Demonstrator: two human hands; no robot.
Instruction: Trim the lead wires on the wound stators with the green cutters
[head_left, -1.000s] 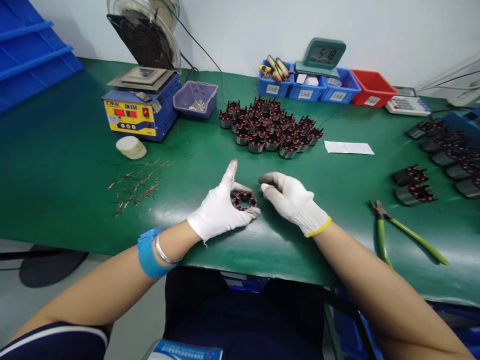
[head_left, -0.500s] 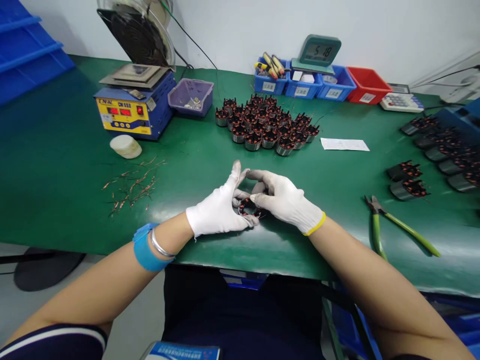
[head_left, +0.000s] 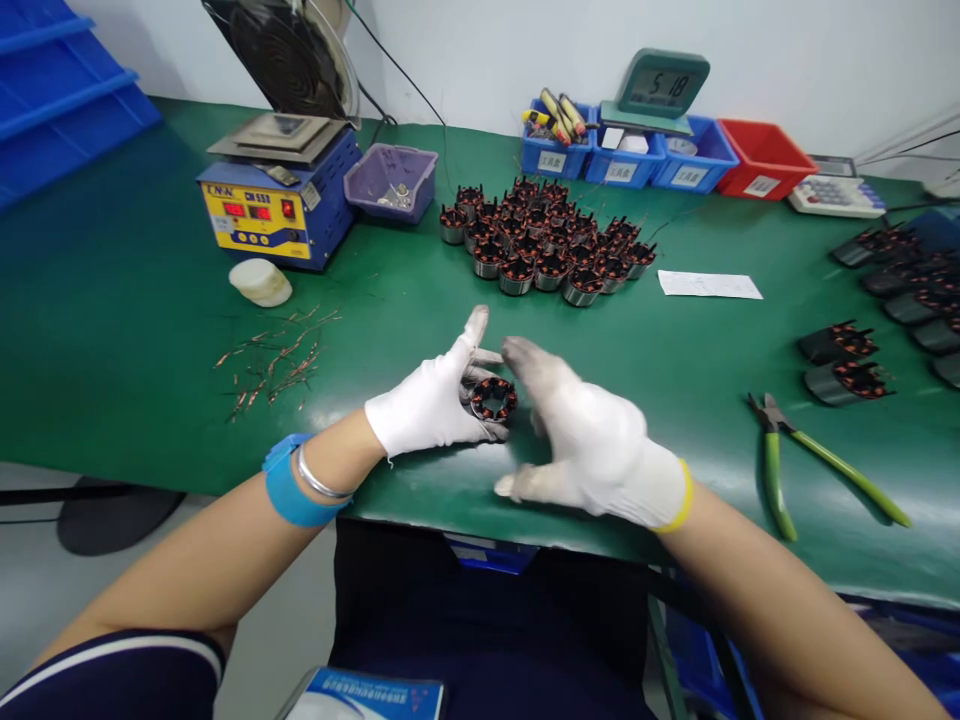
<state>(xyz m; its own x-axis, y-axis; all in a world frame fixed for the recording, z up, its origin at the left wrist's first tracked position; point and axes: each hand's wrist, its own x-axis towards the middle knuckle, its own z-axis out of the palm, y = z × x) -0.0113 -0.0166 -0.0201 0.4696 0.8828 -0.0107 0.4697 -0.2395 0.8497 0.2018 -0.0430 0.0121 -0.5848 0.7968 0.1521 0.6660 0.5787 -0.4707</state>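
A motor stator (head_left: 493, 399), a dark ring with copper windings, rests near the table's front edge. My left hand (head_left: 442, 395), in a white glove, holds it from the left, with fingers behind it and one in front. Just to its right is my gloved right hand (head_left: 581, 430), apart from the stator; its thumb and fingers are spread and nothing shows between them. That hand is slightly blurred. Beyond both hands stands a cluster of more stators (head_left: 551, 265).
Green-handled cutters (head_left: 780, 425) lie at right, near more stators (head_left: 844, 380). Copper wire scraps (head_left: 274, 365) lie at left, before a white block (head_left: 260, 283) and a yellow-blue powered unit (head_left: 262, 220). Behind are a purple bin (head_left: 386, 185), blue bins (head_left: 619, 170) and a red bin (head_left: 761, 170).
My right hand has come off the stator, moved right and toward me, and spread its fingers. My left hand stays on the stator. The view has shifted slightly.
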